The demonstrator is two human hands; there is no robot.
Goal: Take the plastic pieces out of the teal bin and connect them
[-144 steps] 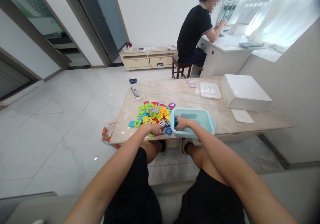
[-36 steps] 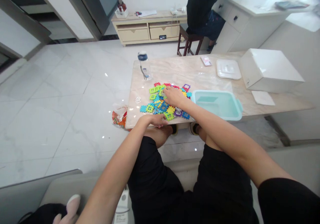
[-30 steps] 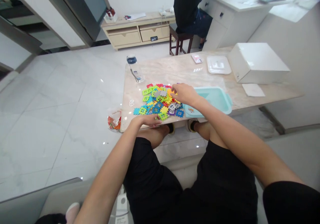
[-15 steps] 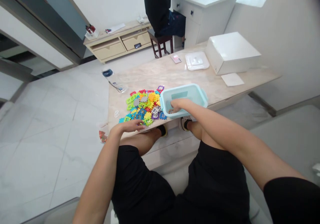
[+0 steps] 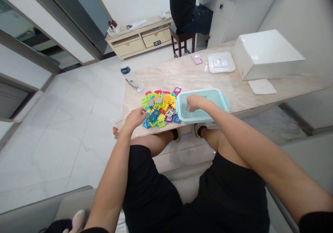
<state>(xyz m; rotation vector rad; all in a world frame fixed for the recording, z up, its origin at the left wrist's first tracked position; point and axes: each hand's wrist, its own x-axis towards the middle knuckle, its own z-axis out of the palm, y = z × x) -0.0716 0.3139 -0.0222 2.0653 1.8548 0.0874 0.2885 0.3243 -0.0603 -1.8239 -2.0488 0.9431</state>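
A heap of colourful interlocking puzzle tiles [image 5: 160,107] lies on the marble table [image 5: 234,87] near its front edge. Just right of the heap stands a light teal plastic bin [image 5: 218,97]. My left hand [image 5: 135,117] sits at the heap's left edge, fingers curled, fingertips against the nearest blue and green tiles. My right hand [image 5: 194,103] hangs inside the bin's left end, fingers bent downward and closed. What those fingers hold is hidden. My knees are under the table's edge.
A water bottle [image 5: 130,79] lies at the table's left end. Further back are a pink card [image 5: 197,58], a clear lid [image 5: 221,61], a white box [image 5: 267,54] and a paper sheet [image 5: 262,86]. A person sits on a stool [image 5: 183,40] at a white desk.
My right hand went from the tile heap into the teal bin and has now lifted a little inside it. My left hand slid from the table's front edge up to the heap's left side.
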